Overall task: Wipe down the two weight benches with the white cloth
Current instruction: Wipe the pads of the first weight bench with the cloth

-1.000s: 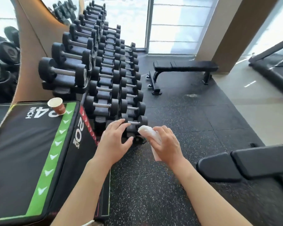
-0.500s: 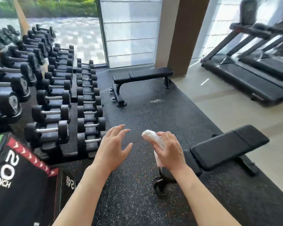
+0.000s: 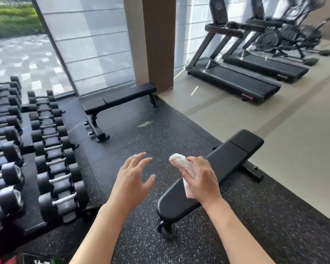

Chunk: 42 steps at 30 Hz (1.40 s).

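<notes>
My right hand (image 3: 202, 180) grips a crumpled white cloth (image 3: 179, 161), held above the padded top of the near black weight bench (image 3: 227, 157), which runs diagonally from the lower middle to the right. Whether the cloth touches the pad I cannot tell. My left hand (image 3: 133, 180) hovers with its fingers spread over the speckled floor, to the left of that bench, holding nothing. A second black weight bench (image 3: 120, 98) stands farther back near the window and the brown pillar.
A rack of several black dumbbells (image 3: 51, 149) fills the left side. Two treadmills (image 3: 236, 80) and an exercise bike (image 3: 286, 35) stand on the pale floor at the right. A brown pillar (image 3: 158, 42) rises behind the far bench. Dark rubber flooring (image 3: 141, 134) lies between the benches.
The view has swung right: the plyo box has left the frame and the near bench now lies under my right hand. Both hands keep the same pose, the cloth still held.
</notes>
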Each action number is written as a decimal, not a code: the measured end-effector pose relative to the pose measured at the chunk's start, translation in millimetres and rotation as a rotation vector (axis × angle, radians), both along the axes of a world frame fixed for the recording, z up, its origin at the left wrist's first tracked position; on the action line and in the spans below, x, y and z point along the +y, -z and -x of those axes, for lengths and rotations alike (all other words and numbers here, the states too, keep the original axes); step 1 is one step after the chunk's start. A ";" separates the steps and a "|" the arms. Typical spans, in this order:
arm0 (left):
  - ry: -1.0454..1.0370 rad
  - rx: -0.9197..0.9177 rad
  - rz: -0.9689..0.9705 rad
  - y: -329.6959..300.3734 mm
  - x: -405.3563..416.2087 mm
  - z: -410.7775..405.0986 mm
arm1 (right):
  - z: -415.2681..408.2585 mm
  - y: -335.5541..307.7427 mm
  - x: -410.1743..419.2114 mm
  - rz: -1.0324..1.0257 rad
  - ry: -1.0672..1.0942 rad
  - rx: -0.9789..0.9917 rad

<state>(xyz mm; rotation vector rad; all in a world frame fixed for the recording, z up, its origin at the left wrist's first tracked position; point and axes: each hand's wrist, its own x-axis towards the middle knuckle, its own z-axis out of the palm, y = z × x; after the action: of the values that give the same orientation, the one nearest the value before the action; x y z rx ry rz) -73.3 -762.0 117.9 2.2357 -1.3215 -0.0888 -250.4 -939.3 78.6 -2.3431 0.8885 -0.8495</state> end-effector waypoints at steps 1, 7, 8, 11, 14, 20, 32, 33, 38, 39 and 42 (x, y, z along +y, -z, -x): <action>0.017 0.007 0.003 0.0 -9.5 -0.9 | 1.5 0.7 -6.7 0.004 0.012 -0.003; 0.104 0.037 0.029 0.9 -76.6 -24.5 | -9.5 -3.1 -51.7 0.005 0.098 0.047; 0.112 0.047 0.039 0.9 -87.7 -30.2 | -13.4 -4.4 -58.8 0.008 0.106 0.054; 0.145 0.065 0.057 -1.0 -118.8 -47.8 | -25.9 -10.1 -81.6 0.020 0.130 0.079; 0.178 0.074 0.067 -0.7 -145.5 -65.9 | -37.4 -14.2 -102.8 0.032 0.162 0.091; 0.188 0.071 0.066 7.6 -189.9 -86.8 | -54.0 -8.2 -139.5 0.040 0.153 0.104; -0.094 0.091 0.024 52.0 -262.9 -68.8 | -77.7 36.6 -267.9 0.014 -0.142 0.157; -0.130 0.093 0.013 55.5 -265.5 -62.3 | -78.0 41.0 -277.9 0.010 -0.180 0.159; -0.324 0.123 -0.058 79.2 -270.7 -21.9 | -78.9 72.0 -325.5 -0.037 -0.374 0.200; -0.358 0.123 -0.072 85.1 -267.0 -15.6 | -80.7 79.0 -328.5 -0.049 -0.412 0.213; -0.439 0.142 -0.124 99.7 -253.1 -1.0 | -87.5 97.7 -328.4 -0.082 -0.503 0.239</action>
<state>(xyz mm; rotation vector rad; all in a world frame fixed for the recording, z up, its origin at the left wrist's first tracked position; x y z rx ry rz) -72.3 -1015.1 18.3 2.5192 -0.7477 -0.1691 -162.9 -1267.7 -19.1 -2.4632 0.3728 -0.3261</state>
